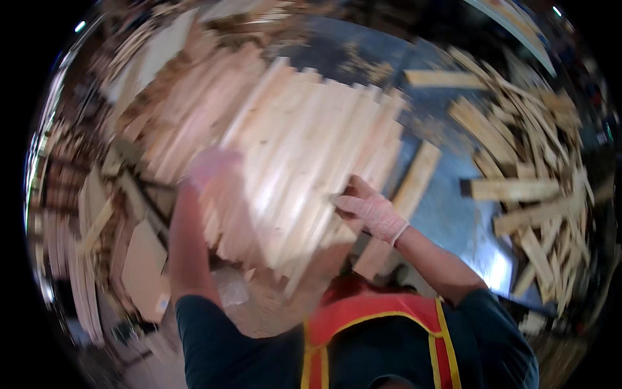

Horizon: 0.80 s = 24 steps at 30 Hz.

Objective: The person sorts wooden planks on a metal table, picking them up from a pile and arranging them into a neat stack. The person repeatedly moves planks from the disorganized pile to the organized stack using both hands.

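Note:
Side by side in front of me lies a broad layer of pale wooden strips (298, 136), their far ends uneven. My right hand (374, 211), in a white and pinkish work glove, is over the right part of this layer. Its fingers are curled in, with the thumb pointing left; what they close on, if anything, I cannot make out. At the layer's left side is my left hand (215, 165), also seemingly gloved. Motion smears its fingers, so their grip is hidden. A thicker loose board (414, 178) lies slanted to the right of the layer.
Wood offcuts (534, 188) are heaped along the right of the blue-grey table (466, 220). More strips (188, 97) lie to the left. Shavings (363, 68) are scattered on the far tabletop. Stacked boards (146, 266) stand at lower left, near a clear plastic bag (230, 286).

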Tool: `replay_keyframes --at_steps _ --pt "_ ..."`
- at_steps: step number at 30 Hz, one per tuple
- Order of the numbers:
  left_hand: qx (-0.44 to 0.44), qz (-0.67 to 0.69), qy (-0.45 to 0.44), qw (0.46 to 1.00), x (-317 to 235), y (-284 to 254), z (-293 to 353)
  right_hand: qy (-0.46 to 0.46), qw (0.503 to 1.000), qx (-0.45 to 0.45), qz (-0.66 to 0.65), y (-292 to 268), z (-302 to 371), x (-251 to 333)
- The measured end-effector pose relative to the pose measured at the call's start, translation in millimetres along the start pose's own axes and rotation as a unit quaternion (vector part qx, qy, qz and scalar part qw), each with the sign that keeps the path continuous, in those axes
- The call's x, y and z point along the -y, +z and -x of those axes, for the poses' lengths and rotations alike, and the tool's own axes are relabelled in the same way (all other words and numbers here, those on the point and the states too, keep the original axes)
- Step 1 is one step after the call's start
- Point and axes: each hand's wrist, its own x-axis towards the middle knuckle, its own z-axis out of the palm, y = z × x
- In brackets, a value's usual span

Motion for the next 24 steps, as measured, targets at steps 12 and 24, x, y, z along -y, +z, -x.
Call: replay_keyframes --at_steps 12,24 --pt "-0.226 -0.095 0.267 0.932 -409.8 137.5 15.4 -0.232 0.741 -0.622 0.100 -381.7 283.4 -147.1" --pt "0.234 0.015 -0.019 0.972 -676.7 390.4 -59.3 -0.169 0.926 -0.238 -0.242 -362.0 251.4 -109.0"
